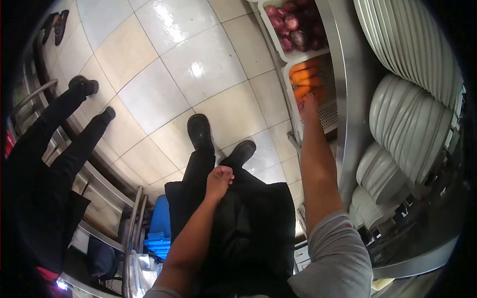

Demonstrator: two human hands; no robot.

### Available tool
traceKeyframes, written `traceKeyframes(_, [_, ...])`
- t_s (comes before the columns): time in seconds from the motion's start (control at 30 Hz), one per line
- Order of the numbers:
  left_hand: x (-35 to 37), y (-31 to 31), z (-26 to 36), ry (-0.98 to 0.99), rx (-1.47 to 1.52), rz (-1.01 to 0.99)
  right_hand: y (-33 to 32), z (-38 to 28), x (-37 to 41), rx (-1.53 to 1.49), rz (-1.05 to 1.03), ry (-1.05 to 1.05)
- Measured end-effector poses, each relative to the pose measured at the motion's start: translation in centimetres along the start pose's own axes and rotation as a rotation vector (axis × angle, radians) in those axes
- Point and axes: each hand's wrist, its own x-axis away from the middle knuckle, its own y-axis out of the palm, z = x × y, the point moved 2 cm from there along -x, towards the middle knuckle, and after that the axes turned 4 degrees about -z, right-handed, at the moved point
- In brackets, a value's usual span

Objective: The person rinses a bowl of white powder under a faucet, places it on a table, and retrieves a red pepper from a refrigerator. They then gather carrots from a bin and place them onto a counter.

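My right hand (308, 105) reaches down into a white plastic basket (287, 82) of carrots (304, 75) under the steel counter. Its fingers are closed at the end of a carrot at the near side of the pile; the fingertips are partly hidden. Bare perforated basket floor shows beside the wrist. In front of my black apron (248, 223), my left hand (219, 180) hangs with fingers curled in a loose fist, and nothing shows in it. Just beyond the carrots, a second white basket holds red onions (293, 25).
Stacked white plates (407, 119) line the steel counter (343, 64) on the right. Another person's dark-trousered legs (74, 144) stand at left beside metal racks. A blue container (159, 228) sits low at my left. Tiled floor (198, 64) lies ahead.
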Motion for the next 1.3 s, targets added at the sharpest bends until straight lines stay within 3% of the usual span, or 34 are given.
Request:
traceKeyframes(0.07, [0.1, 0.2, 0.1, 0.002, -0.003, 0.004, -0.6, 0.1, -1.2, -0.123, -0.535, -0.014])
traceKeyframes(0.1, [0.2, 0.2, 0.3, 0.0, -0.013, 0.002, 0.1, 0.9, -3.3, -0.127, -0.541, -0.011])
traceKeyframes(0.17, [0.1, 0.2, 0.2, -0.004, -0.024, 0.006, -0.4, 3.1, -10.1, 0.268, 0.308, -0.04])
traceKeyframes(0.27, [-0.2, 0.0, -0.5, 0.01, 0.026, 0.001, -0.3, 3.1, -11.1, 0.364, 0.193, -0.13])
traceKeyframes(0.4, [0.0, 0.5, -0.1, 0.001, 0.031, -0.032, 1.4, 1.0, -6.3, 0.323, 0.274, -0.081])
traceKeyframes(0.47, [0.1, 0.5, 0.0, -0.013, -0.008, -0.015, 1.0, -0.3, -4.2, 0.009, -0.09, -0.026])
traceKeyframes(0.5, [-0.2, 0.3, -0.5, -0.021, -0.013, -0.023, -0.1, -0.7, -3.3, 0.012, -0.093, -0.032])
traceKeyframes(0.57, [-0.7, 0.3, -1.0, -0.027, -0.012, -0.037, -4.2, -0.2, -3.2, -0.124, -0.591, 0.03])
traceKeyframes(0.63, [-0.7, 0.6, -1.1, -0.026, 0.003, -0.104, -4.2, -0.5, 2.6, -0.291, -0.418, 0.066])
traceKeyframes(0.7, [-0.2, 1.4, 0.4, -0.032, -0.015, -0.155, -3.3, -0.9, 9.9, -0.228, -0.273, 0.004])
traceKeyframes(0.77, [0.2, 2.6, 1.8, -0.038, -0.04, -0.203, -2.9, 0.7, 16.2, -0.143, -0.319, -0.014])
traceKeyframes(0.83, [0.4, 4.9, 2.9, 0.19, 0.004, -0.241, -1.5, 3.2, 22.2, 0.092, -0.456, 0.049])
traceKeyframes(0.87, [0.5, 5.5, 3.2, 0.192, 0.004, -0.242, -0.6, 4.9, 25.0, 0.107, -0.507, 0.08])
traceKeyframes(0.9, [0.5, 6.3, 3.6, 0.226, 0.176, -0.318, -0.5, 7.5, 27.1, 0.165, -0.375, 0.178])
traceKeyframes(0.97, [0.8, 6.7, 4.3, 0.268, 0.349, -0.401, 2.7, 9.3, 32.0, 0.286, -0.464, 0.308])
traceKeyframes(1.03, [1.5, 4.7, 4.1, 0.062, 0.489, -0.474, 4.7, 10.8, 33.8, 0.616, -0.738, 0.055])
traceKeyframes(1.07, [1.8, 3.5, 3.9, 0.043, 0.486, -0.483, 4.8, 10.4, 33.6, 0.614, -0.736, 0.054])
traceKeyframes(1.13, [2.3, 1.6, 4.5, 0.014, 0.425, -0.496, 5.4, 9.9, 32.3, 0.745, -1.023, 0.437])
traceKeyframes(1.17, [2.7, 1.0, 4.8, -0.013, 0.372, -0.508, 4.6, 8.5, 29.5, 1.052, -1.025, 0.387])
traceKeyframes(1.23, [2.3, 0.4, 4.9, 0.01, 0.363, -0.514, 2.7, 7.2, 20.5, 0.732, -0.664, -0.262])
traceKeyframes(1.27, [2.0, 0.2, 4.8, 0.01, 0.346, -0.518, 4.5, 3.4, 17.9, 0.753, -0.328, -0.191])
traceKeyframes(1.3, [1.9, 0.1, 4.5, 0.01, 0.331, -0.524, 6.7, -0.2, 15.1, 0.842, -0.263, -0.309])
